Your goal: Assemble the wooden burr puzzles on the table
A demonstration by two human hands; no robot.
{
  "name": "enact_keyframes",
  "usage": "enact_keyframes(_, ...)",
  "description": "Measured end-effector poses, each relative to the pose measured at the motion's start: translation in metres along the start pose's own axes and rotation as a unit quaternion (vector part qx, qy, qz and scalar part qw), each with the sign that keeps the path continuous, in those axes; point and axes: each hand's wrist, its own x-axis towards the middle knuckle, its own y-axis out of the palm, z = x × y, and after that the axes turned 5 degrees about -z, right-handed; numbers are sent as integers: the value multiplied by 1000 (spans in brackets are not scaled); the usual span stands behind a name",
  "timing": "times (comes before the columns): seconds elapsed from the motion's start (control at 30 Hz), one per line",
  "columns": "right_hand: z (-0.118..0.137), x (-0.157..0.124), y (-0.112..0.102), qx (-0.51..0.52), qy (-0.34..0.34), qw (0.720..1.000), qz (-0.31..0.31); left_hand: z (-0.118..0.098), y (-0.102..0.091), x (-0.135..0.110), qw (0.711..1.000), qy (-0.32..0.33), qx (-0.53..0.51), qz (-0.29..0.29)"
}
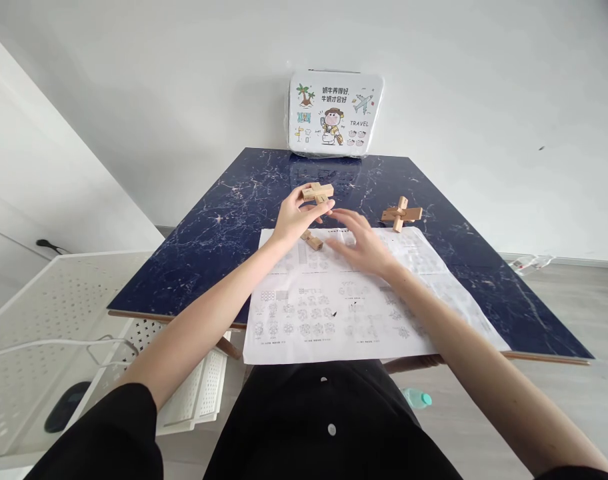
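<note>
Block assembly (318,192) | pale wood | crossed bars | squared ends

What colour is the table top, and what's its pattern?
Dark blue: the table top has thin, whitish, marble-like veins, seen in the head view.

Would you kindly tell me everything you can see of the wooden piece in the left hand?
The wooden piece is pale, apparently bare wood, built of squared bars set crosswise, with a dark mark too small to read. The left hand grips it, apparently above the dark blue table, near the far edge of the printed sheet. Whether the right hand touches it is unclear.
</note>
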Motion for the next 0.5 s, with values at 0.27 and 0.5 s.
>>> enact_keyframes(0.27, -4, -4, 8, -44, -40, 994, 88, -4, 3, -2, 1000, -18, 1, -11)
enact_keyframes(0.5, 6, -3, 10, -20, -110, 985, 134, 0, -2, 2, 1000, 0, -6, -12)
